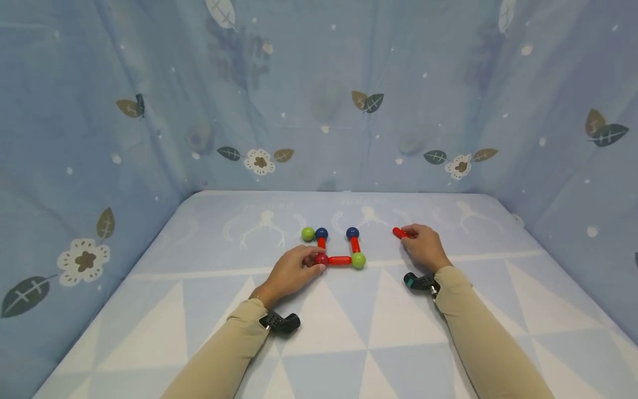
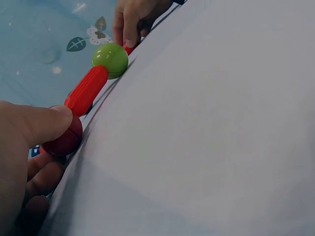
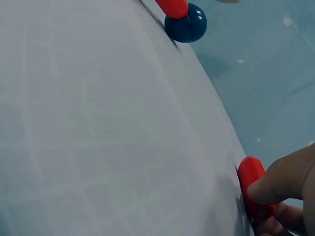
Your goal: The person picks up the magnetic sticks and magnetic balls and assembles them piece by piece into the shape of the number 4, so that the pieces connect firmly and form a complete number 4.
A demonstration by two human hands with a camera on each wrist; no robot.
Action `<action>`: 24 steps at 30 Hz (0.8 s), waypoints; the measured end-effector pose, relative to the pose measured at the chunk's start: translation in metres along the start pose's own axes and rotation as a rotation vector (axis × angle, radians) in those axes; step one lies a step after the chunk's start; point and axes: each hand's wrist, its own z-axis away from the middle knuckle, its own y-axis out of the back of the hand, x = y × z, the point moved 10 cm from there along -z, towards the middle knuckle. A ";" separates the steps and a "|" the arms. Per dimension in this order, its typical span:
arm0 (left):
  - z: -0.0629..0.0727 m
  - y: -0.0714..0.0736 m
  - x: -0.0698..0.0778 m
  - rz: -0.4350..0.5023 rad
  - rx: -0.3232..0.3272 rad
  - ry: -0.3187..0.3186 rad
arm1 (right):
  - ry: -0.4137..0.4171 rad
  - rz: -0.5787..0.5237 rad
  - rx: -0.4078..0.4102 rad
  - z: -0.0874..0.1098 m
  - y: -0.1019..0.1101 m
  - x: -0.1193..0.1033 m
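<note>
My left hand (image 1: 291, 271) grips the dark red ball (image 1: 322, 259), the thumb on its near side; in the left wrist view, fingers lie beneath this ball (image 2: 69, 140). From it a red rod (image 1: 340, 260) runs right to a green ball (image 1: 359, 260). Two more red rods, one from the red ball and another (image 1: 355, 244) from the green, point away to blue balls (image 1: 322, 234) (image 1: 352, 233). Off to the right, my right hand (image 1: 423, 246) pinches a loose red rod (image 3: 251, 179) between thumb and fingers, low over the table.
A second green ball (image 1: 308, 234) sits beside the left blue ball; whether they touch I cannot tell. The tabletop (image 1: 369, 316) wears a patterned cloth of triangles. Blue printed curtains (image 1: 319, 100) enclose the back and both sides. Each wrist carries a black strap device (image 1: 280, 322).
</note>
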 end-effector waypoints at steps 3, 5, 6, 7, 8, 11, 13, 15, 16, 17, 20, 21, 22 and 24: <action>0.000 0.000 -0.001 0.003 -0.001 -0.001 | 0.019 0.037 0.001 0.000 0.002 -0.004; 0.001 0.001 -0.001 0.006 0.004 -0.002 | 0.027 0.045 -0.004 0.001 0.001 -0.006; 0.001 0.001 -0.001 0.005 0.008 -0.002 | 0.028 0.039 -0.009 0.001 0.001 -0.007; 0.001 0.002 -0.002 0.005 0.012 0.001 | 0.026 0.032 -0.012 0.002 0.001 -0.008; 0.002 0.003 -0.002 0.005 0.014 0.001 | 0.023 0.026 -0.013 0.002 0.000 -0.009; 0.002 0.004 -0.002 0.003 0.015 -0.002 | 0.010 -0.005 -0.009 0.005 -0.001 -0.009; 0.002 0.004 -0.003 0.001 0.012 0.000 | 0.008 -0.026 -0.002 0.006 -0.002 -0.009; 0.003 0.004 -0.003 -0.001 0.007 0.003 | 0.011 -0.045 0.008 0.007 -0.002 -0.009; 0.003 0.004 -0.003 -0.002 0.004 0.006 | 0.014 -0.052 0.013 0.008 -0.002 -0.009; 0.003 0.003 -0.003 -0.003 0.001 0.007 | 0.017 -0.059 0.019 0.009 -0.001 -0.009; 0.002 0.002 -0.002 -0.007 -0.004 0.003 | 0.024 -0.083 0.041 0.010 0.001 -0.009; 0.002 0.002 -0.002 -0.006 -0.005 0.000 | 0.024 -0.090 0.049 0.011 0.002 -0.009; 0.002 0.002 -0.001 -0.005 -0.006 -0.004 | 0.025 -0.097 0.057 0.012 0.003 -0.008; 0.001 0.001 0.001 -0.003 -0.007 -0.013 | 0.022 -0.114 0.074 0.013 0.005 -0.007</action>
